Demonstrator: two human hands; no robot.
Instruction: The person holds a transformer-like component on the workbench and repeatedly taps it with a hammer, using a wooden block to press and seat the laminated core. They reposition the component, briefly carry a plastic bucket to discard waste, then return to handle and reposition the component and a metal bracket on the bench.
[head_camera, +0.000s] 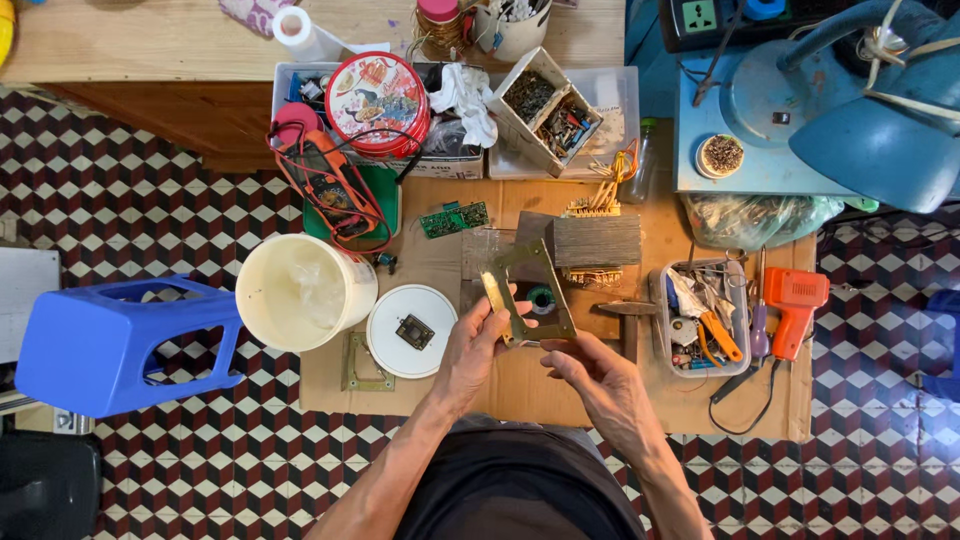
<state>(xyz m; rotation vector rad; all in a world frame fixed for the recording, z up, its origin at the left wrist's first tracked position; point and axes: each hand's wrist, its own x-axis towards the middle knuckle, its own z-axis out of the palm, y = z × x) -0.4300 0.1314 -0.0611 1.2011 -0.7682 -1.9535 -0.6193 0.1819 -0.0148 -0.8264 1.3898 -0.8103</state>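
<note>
left hand (472, 345) clamped on brass frame (528, 295) | right hand (598, 378) pinching frame's lower edge | transformer core (595, 240) just beyond hands | white lid (410, 330) beside left hand

Checkered tiled floor (160, 210) spread with a flat brown cardboard sheet (560, 385). On the cardboard: round white plastic bucket (300, 292), round white lid (410, 330) (small dark part on top), clear plastic tool tray (700, 315), orange power tool (793, 305). Beside it, on the tiles, a blue plastic stool (110, 345).

blue fan (880, 110) cut off at right, box contents (550, 110) too small
</note>
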